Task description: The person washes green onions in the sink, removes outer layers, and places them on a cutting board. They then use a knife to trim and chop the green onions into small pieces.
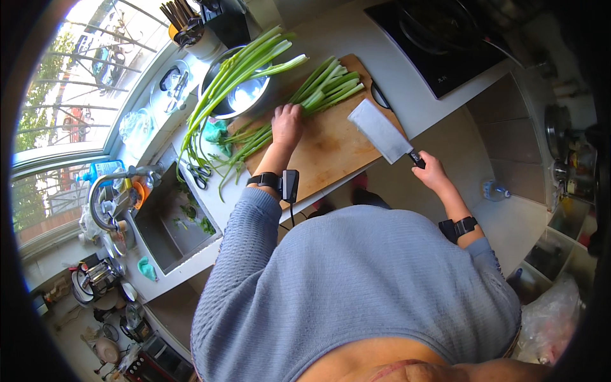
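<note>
My left hand (287,125) rests over a bundle of celery stalks (329,87) lying on a wooden cutting board (329,150), its fingers closed around them. The cut ends point towards the board's handle slot, and thinner stems trail out on the other side of the hand. My right hand (432,171) grips the black handle of a cleaver (382,132); the broad blade lies over or just above the board's right edge, which of the two I cannot tell. More long celery stalks (229,81) lie across a steel bowl (248,95) behind the board.
Left of the board are black-handled scissors (199,175), a green cloth (217,133) and a sink (174,224) with leaf scraps and a curved faucet (98,191). A black cooktop (444,57) bearing a pan is at upper right. A utensil holder (203,43) stands by the window.
</note>
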The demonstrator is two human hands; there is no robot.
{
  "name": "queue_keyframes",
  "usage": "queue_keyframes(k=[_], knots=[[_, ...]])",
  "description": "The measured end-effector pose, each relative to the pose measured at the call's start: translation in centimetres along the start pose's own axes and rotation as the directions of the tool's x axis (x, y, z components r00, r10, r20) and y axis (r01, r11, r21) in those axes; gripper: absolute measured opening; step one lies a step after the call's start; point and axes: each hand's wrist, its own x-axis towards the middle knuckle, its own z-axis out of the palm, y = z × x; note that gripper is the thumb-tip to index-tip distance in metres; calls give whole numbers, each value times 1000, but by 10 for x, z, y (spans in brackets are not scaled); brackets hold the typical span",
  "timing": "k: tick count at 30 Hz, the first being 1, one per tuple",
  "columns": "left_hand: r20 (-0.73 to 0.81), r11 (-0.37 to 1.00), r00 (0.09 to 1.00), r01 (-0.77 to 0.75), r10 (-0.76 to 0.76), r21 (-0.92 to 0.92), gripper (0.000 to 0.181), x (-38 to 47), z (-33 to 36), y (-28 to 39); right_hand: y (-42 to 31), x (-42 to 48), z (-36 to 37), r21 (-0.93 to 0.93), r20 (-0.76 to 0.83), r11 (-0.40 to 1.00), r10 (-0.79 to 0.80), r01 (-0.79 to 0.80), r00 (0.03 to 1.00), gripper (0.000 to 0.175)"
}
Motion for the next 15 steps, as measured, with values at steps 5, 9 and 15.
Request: queue_keyframes(k=[5,9,15], knots=[[-102,983,978,-180,184,47,23,-13,5,10,-9,-9,-12,113,-254,974,-162,196,953,27],[36,927,927,-374,375,-24,26,-44,13,49,-30,-2,-18,180,-293,930,-261,321,920,27],[30,963,968,-246,251,-108,37,-86,18,82,-58,29,-10,176,-176,900,-371,399,912,35]])
